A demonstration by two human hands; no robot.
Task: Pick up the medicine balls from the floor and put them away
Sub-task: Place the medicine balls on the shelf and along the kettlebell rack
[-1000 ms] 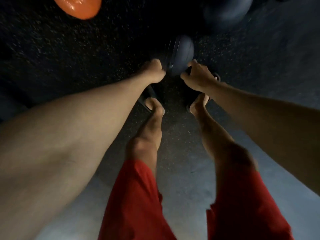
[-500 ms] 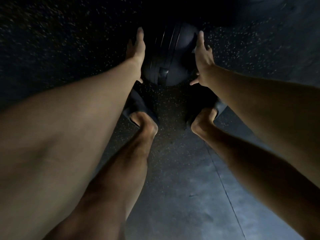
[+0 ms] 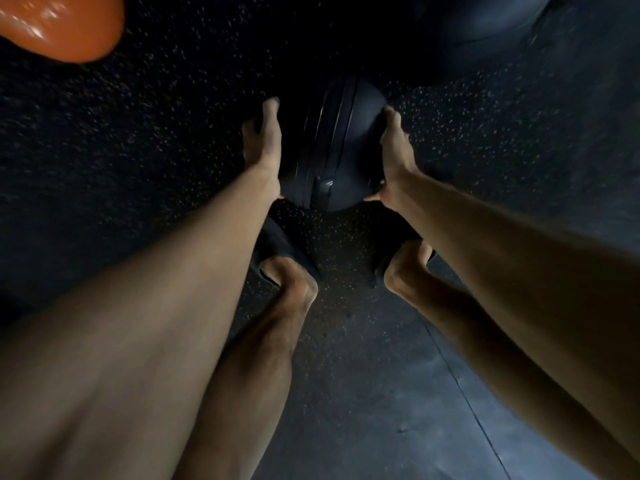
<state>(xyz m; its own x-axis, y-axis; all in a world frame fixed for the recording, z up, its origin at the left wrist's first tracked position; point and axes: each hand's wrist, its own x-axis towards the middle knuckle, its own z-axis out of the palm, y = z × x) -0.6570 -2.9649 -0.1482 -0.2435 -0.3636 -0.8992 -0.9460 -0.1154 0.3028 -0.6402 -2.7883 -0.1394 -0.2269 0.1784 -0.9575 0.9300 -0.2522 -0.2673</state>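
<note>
Down by your feet, your dark slip-on sandals sit on the speckled black rubber floor. Just past them, your left hand and right hand press flat on either side of the dark ribbed medicine ball, clamping it between your palms. Further off there's a glossy orange ball at top left and a big dark ball at top right.

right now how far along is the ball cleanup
Nothing visibly put away yet. In hand: the left hand and right hand press either side of the dark medicine ball. Left: the orange ball and a large dark ball remain out.
</note>
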